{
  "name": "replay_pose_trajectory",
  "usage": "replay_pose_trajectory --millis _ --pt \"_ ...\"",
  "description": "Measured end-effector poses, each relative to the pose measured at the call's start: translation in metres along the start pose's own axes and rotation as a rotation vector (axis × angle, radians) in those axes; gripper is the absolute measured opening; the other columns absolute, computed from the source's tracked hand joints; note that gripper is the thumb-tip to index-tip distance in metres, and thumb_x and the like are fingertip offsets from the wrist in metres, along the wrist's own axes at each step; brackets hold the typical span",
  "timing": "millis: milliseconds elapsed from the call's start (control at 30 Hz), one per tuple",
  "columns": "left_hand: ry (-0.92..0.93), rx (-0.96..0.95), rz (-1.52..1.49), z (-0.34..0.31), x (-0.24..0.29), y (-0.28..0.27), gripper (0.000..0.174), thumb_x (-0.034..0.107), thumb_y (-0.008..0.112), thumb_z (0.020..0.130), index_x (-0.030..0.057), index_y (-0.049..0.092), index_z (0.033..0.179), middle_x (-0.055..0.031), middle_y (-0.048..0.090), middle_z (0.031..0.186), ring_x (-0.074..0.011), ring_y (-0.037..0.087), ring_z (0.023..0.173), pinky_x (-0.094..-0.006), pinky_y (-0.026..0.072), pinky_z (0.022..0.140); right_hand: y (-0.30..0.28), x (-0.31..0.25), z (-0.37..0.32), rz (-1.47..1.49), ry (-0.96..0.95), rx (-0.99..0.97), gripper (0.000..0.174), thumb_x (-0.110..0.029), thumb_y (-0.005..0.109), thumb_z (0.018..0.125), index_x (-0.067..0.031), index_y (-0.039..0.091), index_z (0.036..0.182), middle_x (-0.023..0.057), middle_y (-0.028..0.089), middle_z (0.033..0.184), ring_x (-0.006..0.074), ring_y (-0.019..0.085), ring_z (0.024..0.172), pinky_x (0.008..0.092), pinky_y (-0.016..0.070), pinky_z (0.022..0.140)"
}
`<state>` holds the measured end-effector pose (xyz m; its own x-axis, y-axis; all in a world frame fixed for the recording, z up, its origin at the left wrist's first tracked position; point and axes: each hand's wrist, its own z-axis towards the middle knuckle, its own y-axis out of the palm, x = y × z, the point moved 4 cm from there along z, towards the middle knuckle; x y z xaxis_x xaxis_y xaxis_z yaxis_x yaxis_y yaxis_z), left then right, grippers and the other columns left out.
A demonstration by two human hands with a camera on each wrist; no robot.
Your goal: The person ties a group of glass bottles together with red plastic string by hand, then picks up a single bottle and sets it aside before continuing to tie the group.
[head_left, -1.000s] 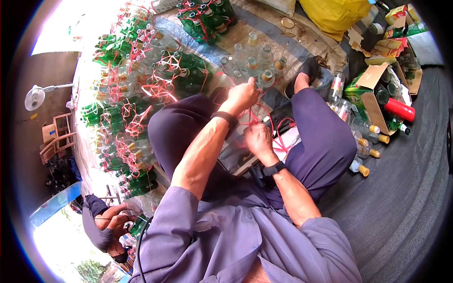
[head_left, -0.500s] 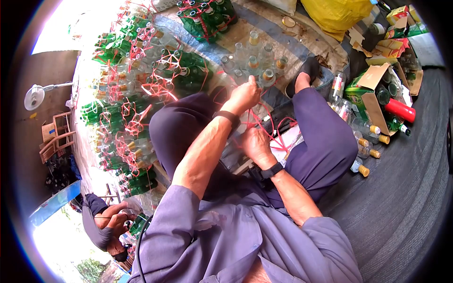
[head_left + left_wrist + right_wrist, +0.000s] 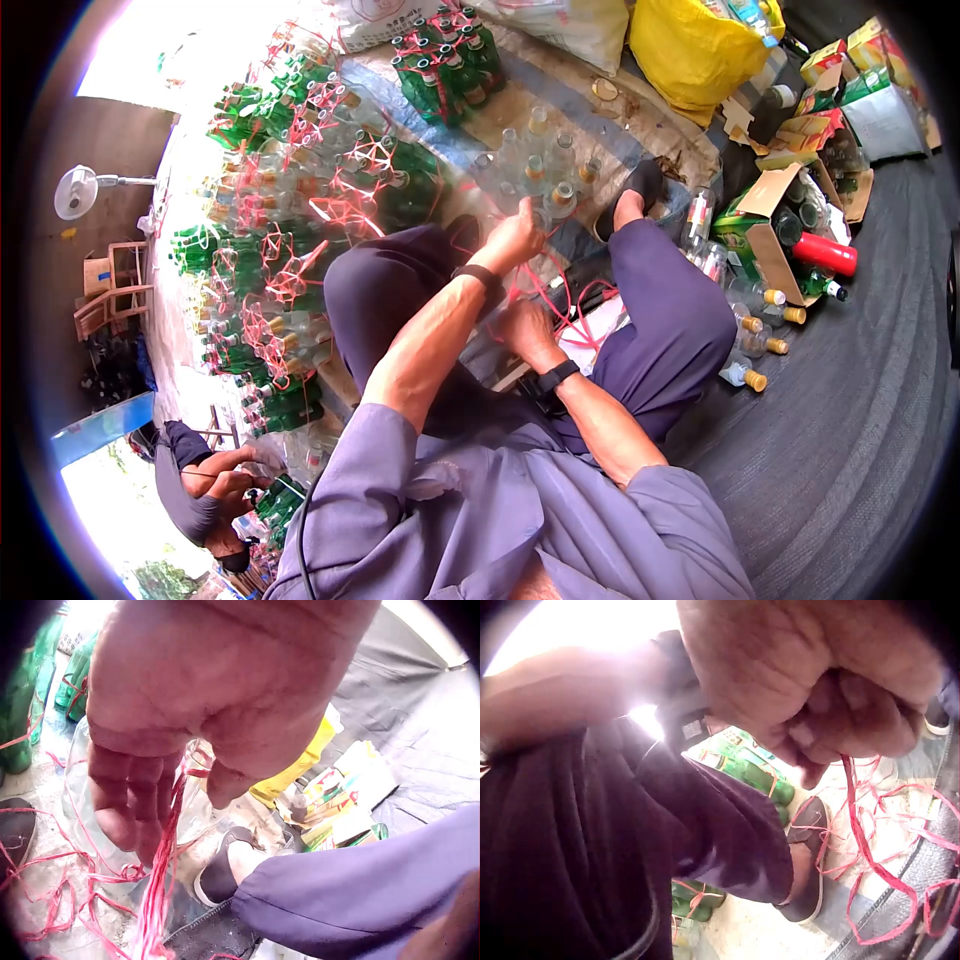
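Observation:
My left hand (image 3: pixel 512 240) grips a bundle of pink plastic strings (image 3: pixel 163 877), its fingers curled and the strands hanging below them. Close below it, my right hand (image 3: pixel 527 330) is curled tight, with a pink string (image 3: pixel 859 832) running down out of its fingers. More of this string lies in loops over the mat and by my foot. Just beyond the left hand stands a group of clear glass bottles (image 3: pixel 535 167), upright and close together; the left hand hides part of the nearest ones.
Green bottles (image 3: pixel 450 75) tied with pink string stand at the back, and many more tied bundles (image 3: pixel 270 250) fill the left side. A yellow bag (image 3: pixel 690 60), an opened carton (image 3: pixel 765 235) and loose bottles (image 3: pixel 745 372) lie to the right. Another person (image 3: pixel 205 480) sits at the lower left.
The head view has shifted, so the surroundings sit lower in it. My right hand has drawn slightly left and back toward me; the left hand stays near the clear bottles. Both grips look the same.

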<state>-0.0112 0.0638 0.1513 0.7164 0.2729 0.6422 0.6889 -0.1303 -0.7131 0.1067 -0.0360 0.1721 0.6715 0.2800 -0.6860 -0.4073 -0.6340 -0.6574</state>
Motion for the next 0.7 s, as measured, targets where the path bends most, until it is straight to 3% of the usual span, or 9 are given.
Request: replay_pose_trajectory --millis 67,300,333,400,467,533,567,633,700 --pt "0.034 0.060 -0.013 -0.007 0.000 -0.001 0.041 0.016 0.053 0.084 -0.0119 0.036 0.108 -0.0330 0.062 0.070 -0.0485 0.064 0.067 -0.0558 0.0505 0.062 -0.002 -0.003 0.003 0.061 0.111 -0.047 0.025 -0.017 0.057 0.084 0.0021 0.067 0.072 0.0274 0.066 0.076 0.0438 0.066 0.077 0.0532 0.0521 0.070" --pt "-0.159 -0.099 -0.238 -0.042 0.013 -0.007 0.037 0.007 0.050 0.083 -0.0109 0.039 0.113 -0.0324 0.063 0.072 -0.0443 0.066 0.065 -0.0520 0.0514 0.062 0.016 0.003 0.007 0.124 0.051 -0.008 0.022 -0.014 0.057 0.083 0.0028 0.066 0.071 0.0279 0.065 0.076 0.0446 0.066 0.079 0.0512 0.0515 0.069" --pt "-0.159 -0.094 -0.238 -0.044 0.011 -0.009 0.037 0.007 0.050 0.083 -0.0109 0.039 0.113 -0.0324 0.063 0.072 -0.0443 0.066 0.065 -0.0520 0.0514 0.062 0.015 0.002 0.006 0.100 -0.047 -0.020 0.021 -0.014 0.057 0.082 0.0026 0.065 0.071 0.0272 0.065 0.075 0.0442 0.065 0.077 0.0505 0.0510 0.068" --pt "-0.127 -0.101 -0.225 -0.049 0.006 -0.010 0.063 0.002 0.055 0.081 -0.0122 0.029 0.137 -0.0241 0.066 0.074 -0.0297 0.069 0.062 -0.0377 0.0546 0.055 0.013 0.000 0.005 0.075 -0.148 -0.032 0.020 -0.013 0.058 0.081 0.0025 0.065 0.070 0.0266 0.065 0.075 0.0437 0.065 0.076 0.0497 0.0505 0.066" --pt "-0.052 0.004 -0.146 -0.053 0.000 -0.014 0.060 0.001 0.057 0.081 -0.0114 0.033 0.135 -0.0215 0.068 0.076 -0.0265 0.069 0.061 -0.0347 0.0545 0.055 0.010 -0.001 0.007 0.197 -0.175 0.018 0.019 -0.013 0.058 0.080 0.0018 0.064 0.070 0.0251 0.065 0.075 0.0430 0.064 0.072 0.0487 0.0491 0.064" --pt "-0.277 -0.166 -0.446 -0.062 -0.002 -0.020 0.058 0.001 0.060 0.081 -0.0103 0.036 0.133 -0.0184 0.069 0.078 -0.0227 0.068 0.061 -0.0328 0.0542 0.055 0.015 0.005 0.005 0.160 -0.260 0.012 0.019 -0.013 0.057 0.080 0.0020 0.064 0.070 0.0250 0.064 0.075 0.0431 0.064 0.072 0.0486 0.0491 0.064" --pt "-0.275 -0.159 -0.447 -0.063 -0.012 -0.018 0.058 0.001 0.060 0.081 -0.0103 0.036 0.133 -0.0184 0.069 0.078 -0.0227 0.068 0.061 -0.0328 0.0542 0.055 0.016 0.007 0.005 0.123 -0.339 0.010 0.019 -0.013 0.056 0.080 0.0021 0.064 0.070 0.0248 0.064 0.074 0.0431 0.064 0.072 0.0485 0.0490 0.064" --pt "-0.153 -0.171 -0.689 -0.062 -0.029 -0.009 0.057 0.003 0.062 0.082 -0.0099 0.038 0.131 -0.0154 0.069 0.077 -0.0188 0.067 0.059 -0.0308 0.0527 0.053 0.003 0.000 0.001 0.110 -0.403 -0.121 0.020 -0.014 0.056 0.081 0.0025 0.063 0.071 0.0246 0.064 0.073 0.0424 0.064 0.072 0.0482 0.0492 0.064" --pt "-0.058 -0.132 -0.584 -0.071 -0.024 -0.014 0.054 0.003 0.061 0.083 -0.0098 0.039 0.131 -0.0139 0.068 0.076 -0.0185 0.066 0.059 -0.0302 0.0516 0.052 -0.015 -0.020 -0.008 0.096 -0.464 -0.256 0.021 -0.014 0.056 0.082 0.0029 0.062 0.072 0.0244 0.064 0.072 0.0416 0.065 0.072 0.0478 0.0494 0.064"
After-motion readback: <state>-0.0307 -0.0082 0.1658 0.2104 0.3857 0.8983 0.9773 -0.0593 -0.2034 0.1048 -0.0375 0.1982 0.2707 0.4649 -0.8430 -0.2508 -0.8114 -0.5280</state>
